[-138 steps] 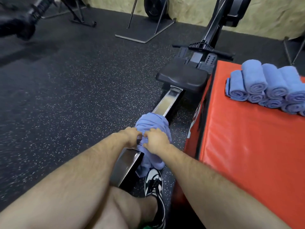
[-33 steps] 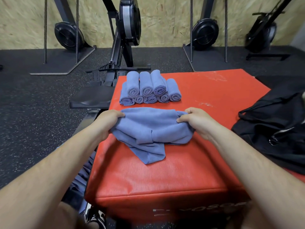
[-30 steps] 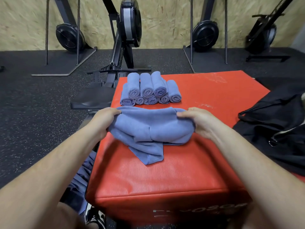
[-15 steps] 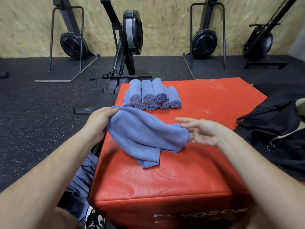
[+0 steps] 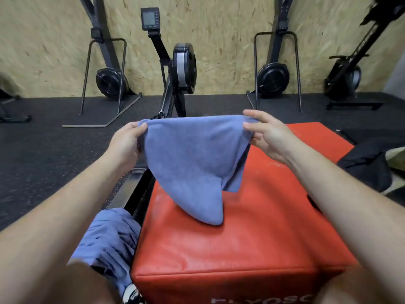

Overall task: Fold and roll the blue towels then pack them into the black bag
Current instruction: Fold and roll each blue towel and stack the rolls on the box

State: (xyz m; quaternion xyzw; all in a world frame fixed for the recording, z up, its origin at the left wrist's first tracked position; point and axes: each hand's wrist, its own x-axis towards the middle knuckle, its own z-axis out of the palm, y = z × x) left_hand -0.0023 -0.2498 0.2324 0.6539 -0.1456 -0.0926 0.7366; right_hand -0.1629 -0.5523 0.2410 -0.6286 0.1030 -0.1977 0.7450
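Left hand (image 5: pixel 126 142), right hand (image 5: pixel 267 137) pinch top corners; blue towel (image 5: pixel 192 163) hangs between.

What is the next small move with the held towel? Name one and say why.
Probably lay the blue towel flat on the red box. The left hand and right hand pinch its top corners in the air; it hangs bunched, only its lower tip reaching the box, so folding cannot start yet.

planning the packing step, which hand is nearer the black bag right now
Right. The right hand holds one corner of the blue towel, just left of the black bag; the left hand holds the opposite corner, farther left.
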